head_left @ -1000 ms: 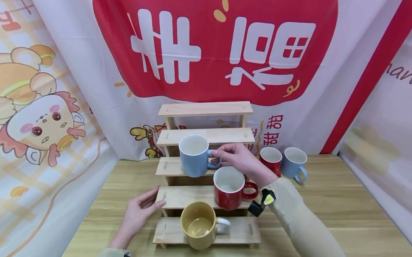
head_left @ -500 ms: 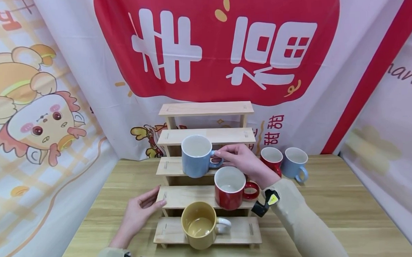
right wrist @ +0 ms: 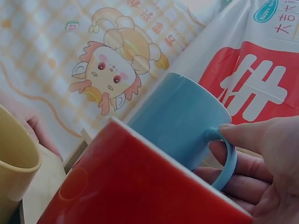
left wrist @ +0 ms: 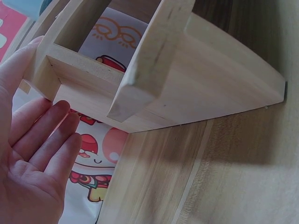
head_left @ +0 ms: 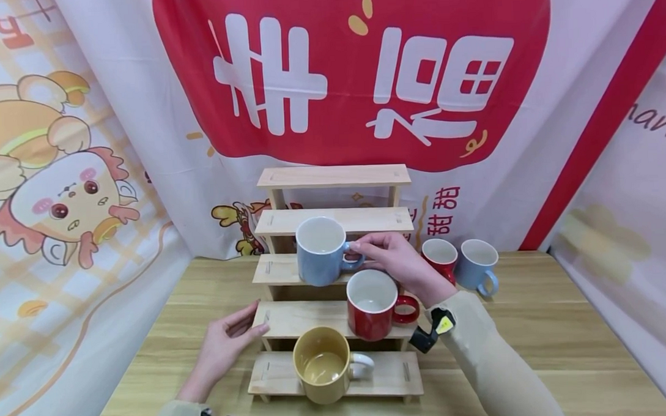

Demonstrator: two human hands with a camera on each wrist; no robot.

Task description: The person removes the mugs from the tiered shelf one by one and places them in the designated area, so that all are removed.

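Note:
My right hand [head_left: 395,258] pinches the handle of a light blue mug [head_left: 320,266] at the third step from the front of a wooden stepped rack [head_left: 284,320]. In the right wrist view, thumb and fingers are around the handle of that upright blue mug [right wrist: 180,116]. At the left end of the second step is my left hand [head_left: 224,346]. Its thumb lies on the board and its index fingertip touches the underside, as the left wrist view shows of the hand [left wrist: 37,163]. A red mug [head_left: 370,320] stands on the second step, a yellow mug [head_left: 321,380] on the lowest.
Right of the rack on the wooden table [head_left: 547,335] stand a second red mug [head_left: 438,253] and a second light blue mug [head_left: 475,270]. The two upper steps [head_left: 332,176] rise behind the held mug. A printed cloth [head_left: 350,79] hangs behind the rack.
The held light blue mug and my right hand have shifted slightly to the right along the third step. My left hand stays at the rack's left side.

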